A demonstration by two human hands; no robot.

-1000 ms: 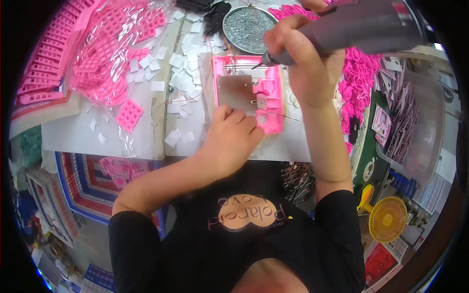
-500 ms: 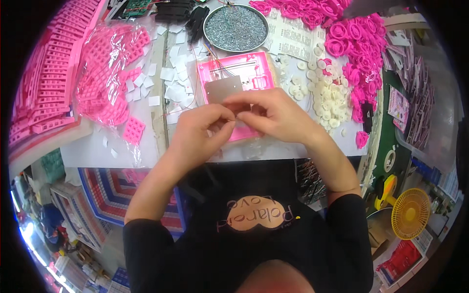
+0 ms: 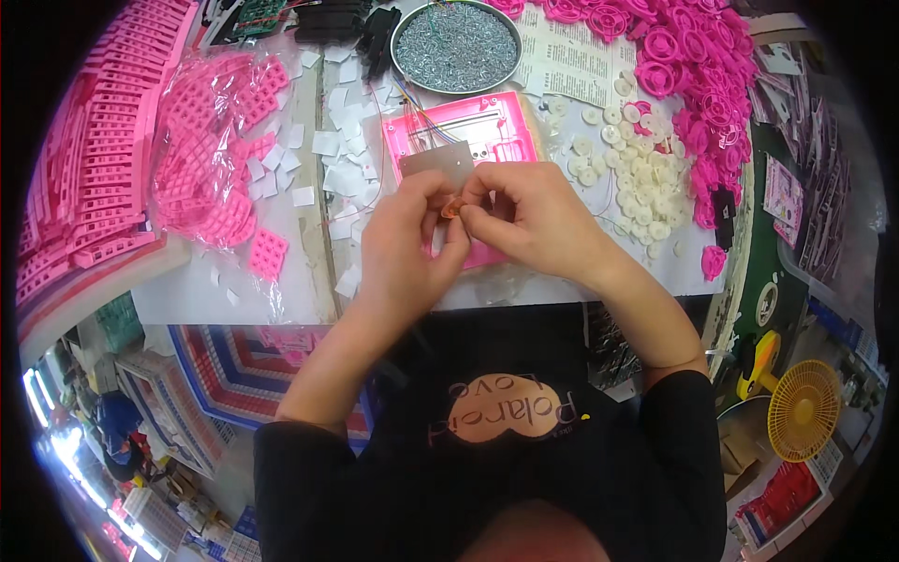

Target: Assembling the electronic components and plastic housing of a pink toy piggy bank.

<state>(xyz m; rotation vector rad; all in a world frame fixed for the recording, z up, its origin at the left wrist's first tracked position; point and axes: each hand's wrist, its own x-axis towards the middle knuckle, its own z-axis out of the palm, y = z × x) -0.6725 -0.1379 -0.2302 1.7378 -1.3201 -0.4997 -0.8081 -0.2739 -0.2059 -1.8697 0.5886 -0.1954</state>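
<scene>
1 small orange part (image 3: 451, 209) sits between the closed fingertips of the left hand (image 3: 403, 236), over the pink case (image 3: 517, 117); fingertips of the right hand (image 3: 536, 221) are drawn together beside it, their grip unclear. A metal plate (image 3: 444, 160) lies across the case, with 1 round pan (image 3: 457, 92) of screws (image 3: 456, 49) just beyond.

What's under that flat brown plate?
The pink case shows around the plate. Whatever sits right beneath it is covered, and the left hand and right hand hide more.
</scene>
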